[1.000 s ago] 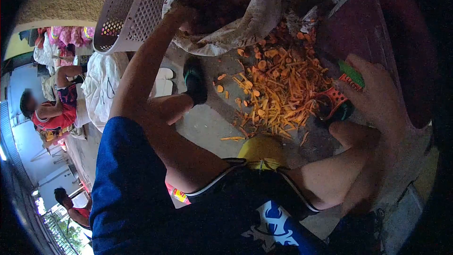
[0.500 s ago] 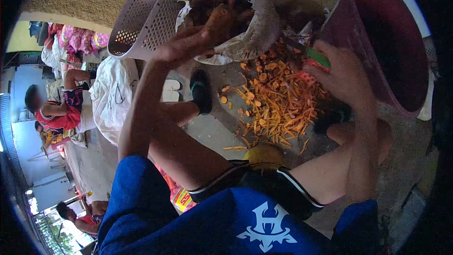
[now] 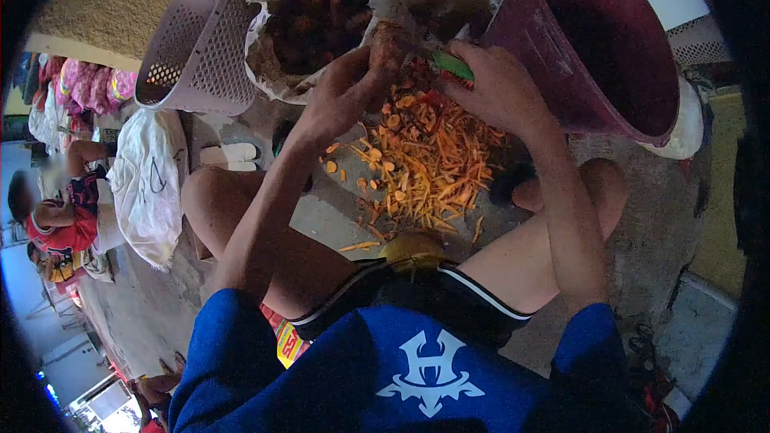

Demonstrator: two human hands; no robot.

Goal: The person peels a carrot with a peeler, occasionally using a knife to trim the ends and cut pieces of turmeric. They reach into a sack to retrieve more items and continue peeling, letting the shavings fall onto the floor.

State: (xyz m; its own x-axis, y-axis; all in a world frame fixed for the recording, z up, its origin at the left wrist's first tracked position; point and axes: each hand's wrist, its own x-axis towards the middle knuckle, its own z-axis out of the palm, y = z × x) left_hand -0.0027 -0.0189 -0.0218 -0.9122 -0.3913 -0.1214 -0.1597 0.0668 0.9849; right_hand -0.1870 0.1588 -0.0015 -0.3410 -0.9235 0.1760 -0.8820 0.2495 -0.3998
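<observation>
My left hand (image 3: 341, 96) is closed around a soil-covered carrot (image 3: 389, 44), held up in front of the open white sack (image 3: 261, 56). Inside that sack lie more dark, dirty carrots (image 3: 321, 20). Just right of the carrot, my right hand (image 3: 505, 88) grips a knife by its green handle (image 3: 454, 66); its blade is hard to make out against the dark background. Beneath both hands spreads a pile of orange carrot peelings (image 3: 433, 168) with round cut slices among them.
A large maroon tub (image 3: 513, 24) stands at the right, tilted in view. On the left are a perforated plastic basket (image 3: 212, 72) and a white sack (image 3: 148, 184). A yellow round object (image 3: 413, 248) sits between my knees. Other people (image 3: 60, 220) sit farther left.
My left hand has come out from over the sack's mouth, bringing a carrot close to the knife. My right hand now sits nearer to it. The whole view has shifted.
</observation>
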